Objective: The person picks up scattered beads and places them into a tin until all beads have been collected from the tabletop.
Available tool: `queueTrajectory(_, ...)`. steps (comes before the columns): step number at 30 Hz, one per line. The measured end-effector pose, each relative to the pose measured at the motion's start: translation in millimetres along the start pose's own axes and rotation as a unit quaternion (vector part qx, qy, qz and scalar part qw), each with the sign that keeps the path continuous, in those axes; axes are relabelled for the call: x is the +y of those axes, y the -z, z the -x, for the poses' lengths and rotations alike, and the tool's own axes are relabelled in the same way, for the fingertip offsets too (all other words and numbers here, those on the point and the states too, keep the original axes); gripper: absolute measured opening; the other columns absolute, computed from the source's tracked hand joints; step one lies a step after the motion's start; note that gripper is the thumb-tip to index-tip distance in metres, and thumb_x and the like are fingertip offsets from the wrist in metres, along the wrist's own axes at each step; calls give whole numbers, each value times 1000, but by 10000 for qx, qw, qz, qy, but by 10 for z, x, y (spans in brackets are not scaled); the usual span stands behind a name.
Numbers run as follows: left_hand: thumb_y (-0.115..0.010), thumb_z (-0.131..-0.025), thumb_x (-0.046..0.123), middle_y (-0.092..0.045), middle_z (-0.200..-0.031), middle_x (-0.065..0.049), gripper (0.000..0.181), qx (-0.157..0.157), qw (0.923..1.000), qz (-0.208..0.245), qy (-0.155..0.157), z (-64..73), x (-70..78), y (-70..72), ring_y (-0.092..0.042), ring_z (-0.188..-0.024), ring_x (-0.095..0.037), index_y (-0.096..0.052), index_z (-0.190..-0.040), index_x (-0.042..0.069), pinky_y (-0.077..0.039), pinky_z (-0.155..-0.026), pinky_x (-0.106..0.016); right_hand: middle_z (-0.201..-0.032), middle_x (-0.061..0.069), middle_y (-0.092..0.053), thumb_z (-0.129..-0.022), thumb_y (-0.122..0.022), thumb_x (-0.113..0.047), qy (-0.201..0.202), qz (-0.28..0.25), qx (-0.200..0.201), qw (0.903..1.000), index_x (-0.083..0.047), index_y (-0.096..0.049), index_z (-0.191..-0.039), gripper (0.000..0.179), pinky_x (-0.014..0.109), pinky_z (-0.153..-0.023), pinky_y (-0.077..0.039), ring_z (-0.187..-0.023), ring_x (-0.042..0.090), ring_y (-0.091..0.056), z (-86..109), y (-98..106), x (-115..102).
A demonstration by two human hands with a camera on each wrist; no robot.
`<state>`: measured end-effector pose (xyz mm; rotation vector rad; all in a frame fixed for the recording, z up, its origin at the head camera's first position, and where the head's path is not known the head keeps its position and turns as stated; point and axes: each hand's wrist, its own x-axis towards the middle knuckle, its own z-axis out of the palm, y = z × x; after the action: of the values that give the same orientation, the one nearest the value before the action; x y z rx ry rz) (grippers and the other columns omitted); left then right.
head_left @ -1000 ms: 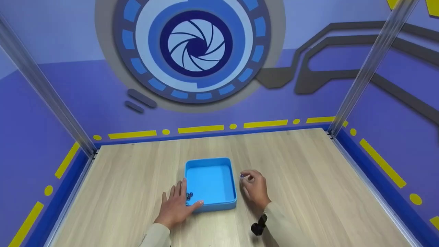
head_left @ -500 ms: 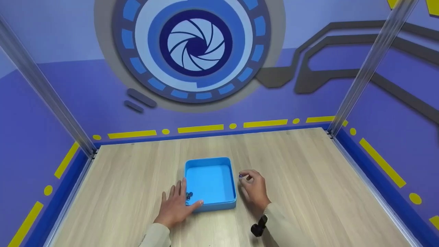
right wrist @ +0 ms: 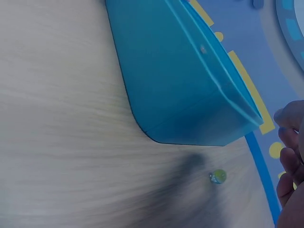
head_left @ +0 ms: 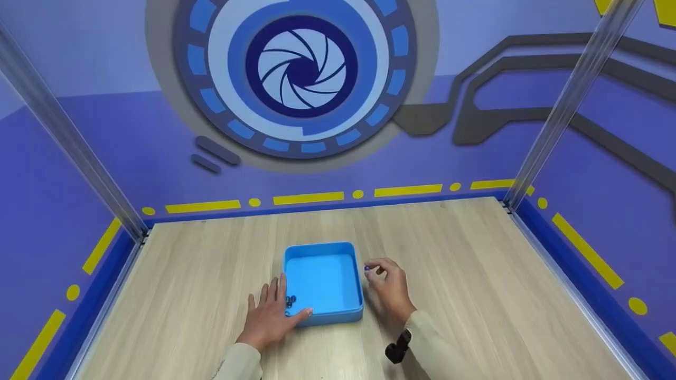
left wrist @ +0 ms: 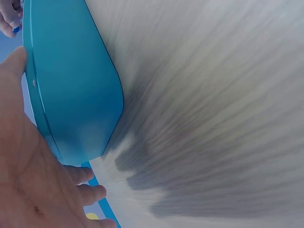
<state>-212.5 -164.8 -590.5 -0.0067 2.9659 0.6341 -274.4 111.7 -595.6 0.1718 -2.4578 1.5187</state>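
Observation:
A square light-blue box stands on the wooden table, its inside facing up. Several small dark marbles lie in its near left corner. My left hand rests at that corner, thumb over the near rim and fingers stretched along the left side. To the right of the box, my right hand pinches a small blue marble between thumb and forefinger, just outside the right wall. In the right wrist view, a glassy green-and-blue marble shows on the table close to the box; the head view does not show it.
The light wooden table runs back to a purple printed wall with yellow dashes. Side walls with metal posts stand left and right. A black wrist device sits on the right sleeve.
My right hand has shifted slightly left and up, bringing the blue marble nearer to the box's right wall. The left hand and the box stay in place.

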Motion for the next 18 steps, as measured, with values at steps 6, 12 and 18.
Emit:
queueTrajectory(6,-55,-78,76,-22,-160,-18,109,38,10000,-78,22,-4,-8,-12,-17,-147,-44,-15,-156,10,-4,-112,-71,-100,-3,-68,-87,-68,-7,-45,-4,-100,9999,-15,-72,-102,18,26,-77,-47,-92,15,-56,-11,-10,-52)
queueTrajectory(12,-55,-78,76,-19,-161,-17,109,66,9999,-102,16,7,-3,-11,-13,-148,-43,-15,-156,10,-4,-113,-70,-101,-3,-67,-89,-68,-11,-117,76,-234,9996,-17,-71,-104,17,27,-78,-46,-94,15,-56,-5,-32,-154)
queueTrajectory(18,-55,-78,76,-17,-162,-16,109,67,9999,-113,-5,16,3,1,-10,-149,-43,-15,-156,10,-4,-114,-69,-101,-1,-67,-89,-68,-10,16,-46,-330,9994,-12,-71,-107,19,27,-78,-46,-94,17,-56,9,-82,-241)
